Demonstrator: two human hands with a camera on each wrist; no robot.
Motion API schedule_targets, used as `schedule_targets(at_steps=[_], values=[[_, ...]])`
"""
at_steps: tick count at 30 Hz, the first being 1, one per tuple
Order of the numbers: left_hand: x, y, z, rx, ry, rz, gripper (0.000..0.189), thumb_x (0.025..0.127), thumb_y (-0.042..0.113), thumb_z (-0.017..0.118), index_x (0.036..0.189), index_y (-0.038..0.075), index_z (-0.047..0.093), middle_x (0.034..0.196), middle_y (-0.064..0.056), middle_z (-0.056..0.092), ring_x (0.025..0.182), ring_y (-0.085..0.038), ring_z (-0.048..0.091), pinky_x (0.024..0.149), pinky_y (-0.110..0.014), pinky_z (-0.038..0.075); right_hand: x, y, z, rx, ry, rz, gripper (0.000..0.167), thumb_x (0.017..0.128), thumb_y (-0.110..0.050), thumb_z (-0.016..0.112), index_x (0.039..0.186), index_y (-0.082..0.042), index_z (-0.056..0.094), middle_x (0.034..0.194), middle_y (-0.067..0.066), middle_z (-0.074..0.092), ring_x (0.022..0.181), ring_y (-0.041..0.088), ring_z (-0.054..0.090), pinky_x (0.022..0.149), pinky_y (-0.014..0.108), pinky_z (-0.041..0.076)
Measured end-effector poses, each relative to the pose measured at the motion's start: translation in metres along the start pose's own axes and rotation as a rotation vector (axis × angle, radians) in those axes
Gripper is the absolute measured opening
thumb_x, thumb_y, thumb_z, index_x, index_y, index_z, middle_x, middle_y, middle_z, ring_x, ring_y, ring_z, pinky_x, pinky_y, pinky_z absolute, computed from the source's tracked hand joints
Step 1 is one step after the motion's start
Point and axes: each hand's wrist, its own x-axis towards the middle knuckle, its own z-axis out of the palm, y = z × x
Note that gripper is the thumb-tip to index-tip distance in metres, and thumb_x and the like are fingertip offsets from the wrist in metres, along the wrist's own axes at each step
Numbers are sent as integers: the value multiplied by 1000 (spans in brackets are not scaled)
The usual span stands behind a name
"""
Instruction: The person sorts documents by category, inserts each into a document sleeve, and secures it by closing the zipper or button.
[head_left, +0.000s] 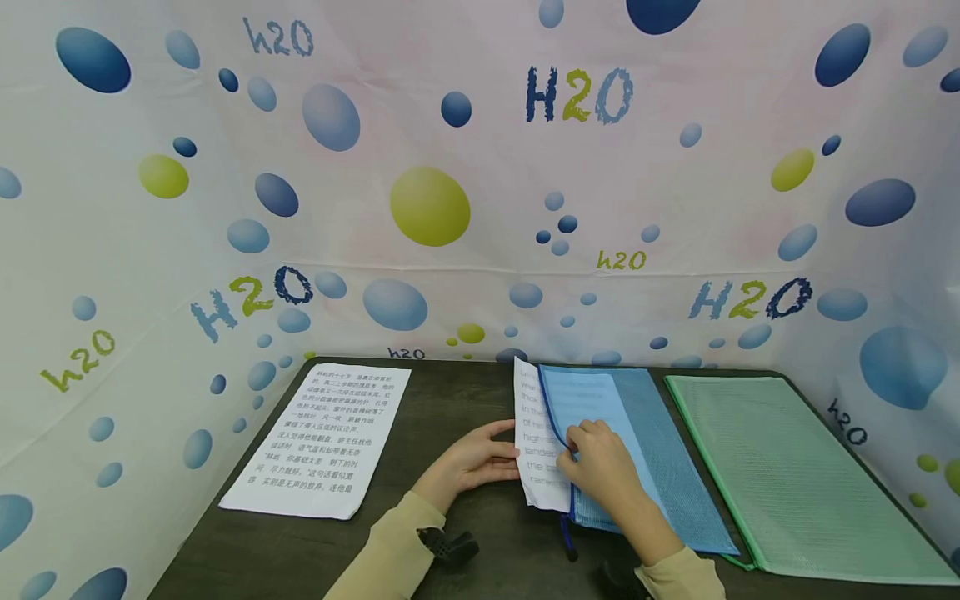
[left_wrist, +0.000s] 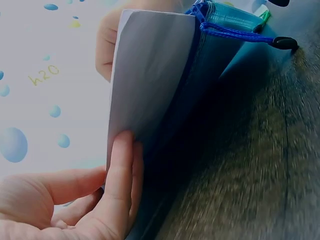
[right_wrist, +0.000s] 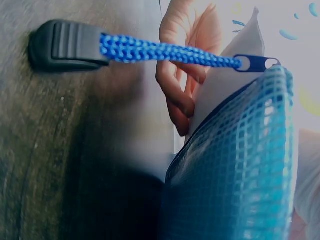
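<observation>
A printed stack of paper (head_left: 538,446) stands partly inside a blue mesh zipper pouch (head_left: 675,475), its left strip sticking out of the open side. My left hand (head_left: 476,461) pinches the outer edge of that paper, thumb on one face and fingers on the other, as the left wrist view shows with the paper (left_wrist: 150,70). At the pouch's dark blue zipper edge, my right hand (head_left: 606,467) grips the upper layer with bent fingers; its fingertips are partly hidden. From the pouch's near corner hangs a blue zipper pull cord (right_wrist: 170,51) with a black end.
Another printed paper (head_left: 315,442) lies flat on the left of the dark table (head_left: 450,392). To the right, a green mesh zipper pouch (head_left: 810,475) lies beside the blue one. A backdrop with bubbles and lettering (head_left: 480,167) rises behind the table.
</observation>
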Motion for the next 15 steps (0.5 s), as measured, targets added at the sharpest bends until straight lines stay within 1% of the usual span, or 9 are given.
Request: schedule_targets(at_steps=[4,9,15], values=[[4,0,5,21,-2,2,68,94,-6,54,154,11,26,129,-27,57,107,-30,66,84,-41,56,0,0,-1,-5,-2,-6,22,69,-5,71,61,-13,51,60,-4,42,59,12,34,53,24,29],[10,-1,11,65,13,5,68,93,-6,54,153,10,27,126,-25,58,101,-27,67,82,-40,56,1,-1,-1,-11,-9,-11,22,69,-6,71,61,-13,52,60,-4,42,58,12,34,53,25,30],[15,-2,17,119,8,25,67,92,-6,55,152,7,29,121,-23,62,98,-25,68,82,-41,58,1,-1,-2,-18,-23,-6,22,71,-7,72,62,-13,53,60,-4,43,59,12,35,54,25,31]])
